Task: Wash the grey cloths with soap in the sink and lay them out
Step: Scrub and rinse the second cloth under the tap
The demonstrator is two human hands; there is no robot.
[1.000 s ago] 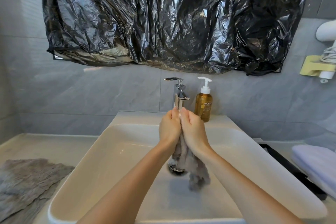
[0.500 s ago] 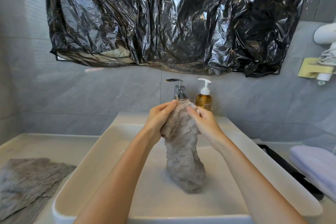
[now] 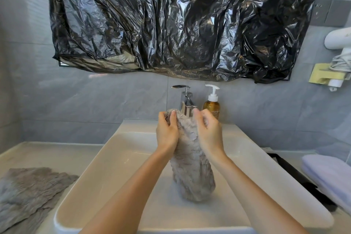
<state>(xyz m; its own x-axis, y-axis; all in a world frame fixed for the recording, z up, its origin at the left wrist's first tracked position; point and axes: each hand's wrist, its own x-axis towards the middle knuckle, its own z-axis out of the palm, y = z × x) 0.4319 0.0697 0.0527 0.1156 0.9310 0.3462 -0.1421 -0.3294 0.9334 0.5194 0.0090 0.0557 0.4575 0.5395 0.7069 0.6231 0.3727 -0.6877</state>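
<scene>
A wet grey cloth (image 3: 191,165) hangs bunched over the white sink (image 3: 106,159), its lower end reaching down to the basin floor. My left hand (image 3: 167,131) grips its upper left side with curled fingers. My right hand (image 3: 209,131) grips the upper right side, just under the chrome tap (image 3: 185,103). An amber soap bottle (image 3: 211,107) with a white pump stands right of the tap. A second grey cloth (image 3: 28,190) lies spread flat on the counter at the left.
Black plastic sheeting (image 3: 180,23) covers the mirror above the sink. A folded lilac towel (image 3: 330,175) lies on the counter at the right beside a black tray edge (image 3: 296,175). A white hair dryer (image 3: 340,42) hangs on the right wall.
The cloth, squeezed between both pressed hands a second ago, was opened out and lifted. Both hands have since closed in around its top and the cloth hangs longer.
</scene>
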